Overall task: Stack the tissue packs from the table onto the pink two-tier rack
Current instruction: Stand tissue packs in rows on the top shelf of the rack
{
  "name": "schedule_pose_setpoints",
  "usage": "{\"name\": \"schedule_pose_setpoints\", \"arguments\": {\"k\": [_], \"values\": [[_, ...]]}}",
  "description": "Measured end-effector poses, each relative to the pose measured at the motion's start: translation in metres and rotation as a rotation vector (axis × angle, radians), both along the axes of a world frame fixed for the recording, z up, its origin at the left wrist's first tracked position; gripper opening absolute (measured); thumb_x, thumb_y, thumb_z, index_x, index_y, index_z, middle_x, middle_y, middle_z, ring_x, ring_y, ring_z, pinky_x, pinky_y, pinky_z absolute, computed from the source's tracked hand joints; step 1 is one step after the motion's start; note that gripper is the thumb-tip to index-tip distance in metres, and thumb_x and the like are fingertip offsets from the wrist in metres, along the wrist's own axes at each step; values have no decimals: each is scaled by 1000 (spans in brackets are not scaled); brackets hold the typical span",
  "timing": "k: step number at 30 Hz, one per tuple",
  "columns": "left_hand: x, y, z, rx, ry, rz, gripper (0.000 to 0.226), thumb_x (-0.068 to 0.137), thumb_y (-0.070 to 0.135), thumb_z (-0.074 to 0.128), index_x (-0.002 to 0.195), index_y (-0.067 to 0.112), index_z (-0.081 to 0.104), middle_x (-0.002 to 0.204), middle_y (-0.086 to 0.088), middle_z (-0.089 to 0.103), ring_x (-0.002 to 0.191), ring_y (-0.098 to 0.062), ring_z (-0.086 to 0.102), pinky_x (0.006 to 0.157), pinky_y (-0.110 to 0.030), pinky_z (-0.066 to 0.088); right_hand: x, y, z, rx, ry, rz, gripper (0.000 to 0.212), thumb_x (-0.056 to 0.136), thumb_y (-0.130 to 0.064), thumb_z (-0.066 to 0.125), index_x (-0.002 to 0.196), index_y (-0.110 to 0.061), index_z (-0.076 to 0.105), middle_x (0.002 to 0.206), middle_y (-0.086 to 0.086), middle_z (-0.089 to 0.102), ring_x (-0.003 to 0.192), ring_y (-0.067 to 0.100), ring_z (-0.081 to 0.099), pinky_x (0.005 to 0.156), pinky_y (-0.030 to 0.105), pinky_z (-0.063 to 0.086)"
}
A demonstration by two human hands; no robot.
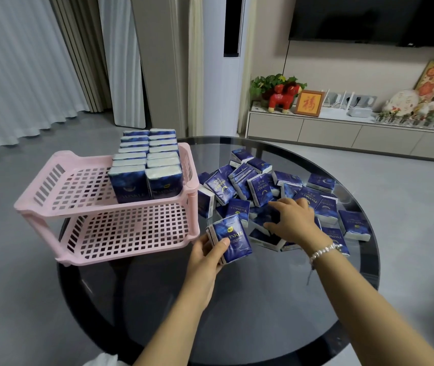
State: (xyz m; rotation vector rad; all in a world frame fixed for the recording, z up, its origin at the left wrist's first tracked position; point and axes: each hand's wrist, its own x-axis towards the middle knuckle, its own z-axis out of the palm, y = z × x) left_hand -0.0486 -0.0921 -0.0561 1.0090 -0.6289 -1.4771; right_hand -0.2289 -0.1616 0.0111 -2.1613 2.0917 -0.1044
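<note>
A pink two-tier rack (78, 180) stands on the left edge of the round glass table (250, 299). Two rows of upright dark blue tissue packs (148, 165) fill the right half of its top tier; the bottom tier is bare. A loose pile of blue tissue packs (263, 186) lies on the table to the right of the rack. My left hand (206, 253) grips a small stack of packs (233, 239) just right of the rack's lower tier. My right hand (294, 217) rests on the pile, fingers spread over a pack; whether it grips one is unclear.
The table is dark glass with a black rim (369, 247). Beyond it stand a low TV cabinet (342, 130) with ornaments, a tall white air conditioner (226, 62) and curtains (25, 62). Grey floor surrounds the table.
</note>
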Motion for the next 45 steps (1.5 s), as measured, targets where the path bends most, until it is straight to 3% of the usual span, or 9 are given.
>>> {"name": "schedule_pose_setpoints", "arguments": {"k": [9,13,19,23,27,29,33,39,45], "values": [[-1,1,2,-5,3,-5,29,89,3,58,115,15,55,105,-1,69,84,-7,69,85,-33,52,5,-1,7,198,-50,45,86,79,-50,65,148,-34,16,141,13,32,131,34,24,105,42,30],[0,4,2,-6,-8,-1,28,88,3,58,113,16,55,105,-1,69,85,-7,69,87,-34,52,7,2,3,197,-211,17,71,73,-42,75,132,-28,38,129,12,37,120,30,34,96,38,37],[5,7,4,18,-34,45,34,88,6,61,120,12,54,114,-7,67,96,-16,66,95,-41,50,10,20,-5,47,-664,-107,44,77,-33,74,105,-17,45,96,2,55,76,15,51,58,25,42],[6,11,5,10,-72,68,37,86,10,65,121,11,55,117,-9,67,103,-20,66,98,-47,49,17,43,-9,55,-1090,-163,38,83,-33,69,115,-16,57,106,2,62,87,18,60,71,27,46],[9,18,6,-16,-131,59,41,82,15,70,121,15,57,113,-6,70,106,-22,66,99,-48,48,37,68,-8,149,-1459,-151,13,87,-23,64,93,-13,70,87,7,73,75,15,68,67,25,51],[9,23,10,-45,-150,42,48,77,21,74,121,16,57,113,-5,70,107,-22,66,100,-47,47,49,75,-10,178,-1557,-165,20,87,-23,63,98,-7,70,95,13,73,87,27,70,78,35,54],[13,34,19,-82,-140,4,59,68,29,73,124,16,55,116,-3,70,108,-18,65,97,-38,48,69,89,-8,146,-1627,-149,24,89,-24,62,106,-9,68,100,11,73,94,27,69,90,40,53],[25,48,25,-85,-151,37,73,60,39,75,125,16,53,119,-3,68,112,-21,62,103,-43,45,91,109,0,53,-1579,-75,11,90,-27,60,98,-25,67,93,-5,74,91,12,70,82,26,55],[35,61,41,-133,-167,18,83,52,42,76,124,14,46,116,0,66,106,-14,62,87,-27,46,105,127,14,-36,-1564,8,15,90,-26,59,102,-21,68,95,-4,74,86,4,69,68,12,50]]}}
